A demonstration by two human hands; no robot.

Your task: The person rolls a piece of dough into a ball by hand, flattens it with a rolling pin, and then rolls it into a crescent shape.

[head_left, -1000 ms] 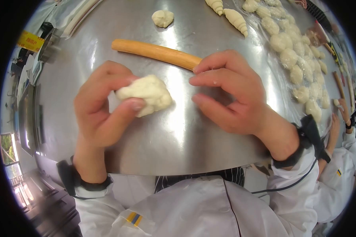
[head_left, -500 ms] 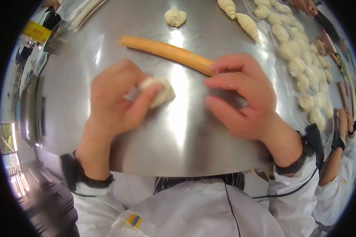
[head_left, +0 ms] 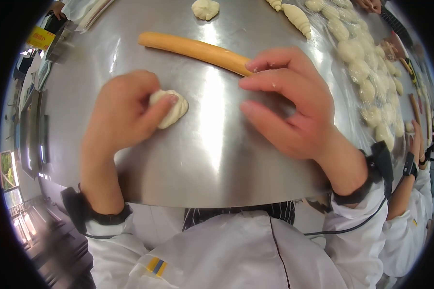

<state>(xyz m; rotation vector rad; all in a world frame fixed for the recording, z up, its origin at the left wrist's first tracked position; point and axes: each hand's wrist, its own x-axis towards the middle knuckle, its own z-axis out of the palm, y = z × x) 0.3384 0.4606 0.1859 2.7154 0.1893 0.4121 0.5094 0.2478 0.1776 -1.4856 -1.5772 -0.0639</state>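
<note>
My left hand (head_left: 125,111) is closed on a small lump of pale dough (head_left: 172,110), the thumb pressed on top of it and the fingers behind. To the right, my right hand (head_left: 294,106) hovers with its fingers apart and curved, holding nothing; flour or dough specks show on its fingertips. A wooden rolling pin (head_left: 193,49) lies slanted beyond both hands, its right end overlapped by the right fingertips in this view. Farther off on the steel table (head_left: 197,178) sits another round piece of dough (head_left: 205,9).
Two rolled, ridged dough pieces, one a tapered roll (head_left: 297,20), lie at the far right of centre. Many dough balls under plastic film (head_left: 359,70) line the right side. Another person's arm (head_left: 404,188) reaches in at the right edge. A yellow sign (head_left: 40,38) stands far left.
My left hand has moved left with the dough, away from my right hand. The right hand stays open, and the whole view has shifted slightly.
</note>
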